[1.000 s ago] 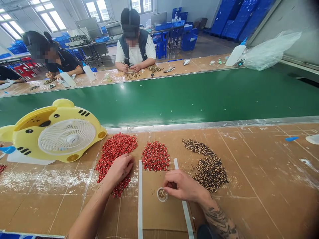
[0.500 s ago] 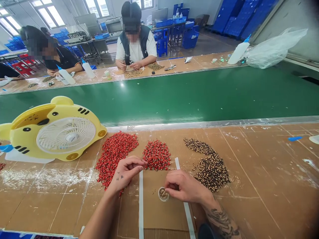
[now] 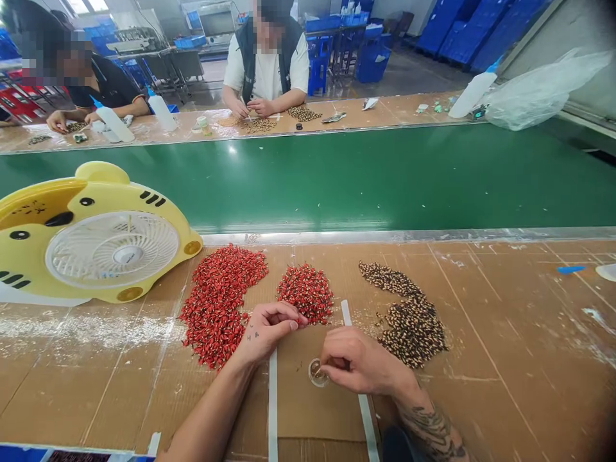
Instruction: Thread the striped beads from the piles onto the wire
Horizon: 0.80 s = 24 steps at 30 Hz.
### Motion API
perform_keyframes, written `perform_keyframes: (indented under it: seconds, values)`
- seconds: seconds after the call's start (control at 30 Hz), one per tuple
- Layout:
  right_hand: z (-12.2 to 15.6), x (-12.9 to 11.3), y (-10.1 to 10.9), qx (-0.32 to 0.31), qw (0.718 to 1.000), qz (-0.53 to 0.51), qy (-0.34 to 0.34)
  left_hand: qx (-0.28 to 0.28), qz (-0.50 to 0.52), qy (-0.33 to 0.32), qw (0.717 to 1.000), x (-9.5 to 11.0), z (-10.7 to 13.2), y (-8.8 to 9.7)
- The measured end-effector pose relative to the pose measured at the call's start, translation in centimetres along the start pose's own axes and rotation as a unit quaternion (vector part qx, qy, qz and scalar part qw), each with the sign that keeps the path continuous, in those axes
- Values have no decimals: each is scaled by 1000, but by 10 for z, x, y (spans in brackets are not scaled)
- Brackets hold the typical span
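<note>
My left hand is closed in a pinch at the near edge of a small pile of red pieces. A tiny red piece shows at its fingertips, partly hidden. My right hand pinches what looks like a thin stick, its end over a small round clear dish; most of the stick is covered by the fingers. The dish rests on a brown cardboard sheet with white strips along both sides. A larger heap of red pieces spreads left of my left hand. Black-and-tan pieces lie beyond my right hand.
A yellow animal-shaped fan stands at the left. A green conveyor belt crosses behind the cardboard-covered table. Across it, two people work by white bottles and small piles. A clear plastic bag lies far right.
My left hand has moved slightly right along the edge of the small red pile. My right hand stays at the dish. The view has tilted down a little.
</note>
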State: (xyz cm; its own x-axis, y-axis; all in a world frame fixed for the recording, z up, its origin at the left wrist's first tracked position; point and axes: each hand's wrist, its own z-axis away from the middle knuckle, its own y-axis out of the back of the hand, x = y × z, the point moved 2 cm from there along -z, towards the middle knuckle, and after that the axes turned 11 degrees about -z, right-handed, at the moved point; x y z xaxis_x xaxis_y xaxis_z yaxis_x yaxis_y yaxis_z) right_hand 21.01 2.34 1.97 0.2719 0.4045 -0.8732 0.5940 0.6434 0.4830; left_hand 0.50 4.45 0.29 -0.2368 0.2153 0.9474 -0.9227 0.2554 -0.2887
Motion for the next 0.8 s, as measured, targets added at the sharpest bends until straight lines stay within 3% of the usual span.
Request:
perform_keyframes:
  seconds: [0.17, 0.27, 0.4, 0.8]
  values:
    - [-1, 2, -2, 16, 1000, 17, 5, -10, 38, -1, 999, 1, 2, -4]
    - [-1, 0, -4, 0, 1000, 6, 9, 11, 45, 3, 999, 4, 2, -4]
    - [-1, -4, -4, 28, 999, 20, 11, 33, 62, 25, 997, 5, 3, -4]
    - [-2, -7, -2, 14, 1000, -23, 8, 53, 67, 75, 994, -8, 3, -4]
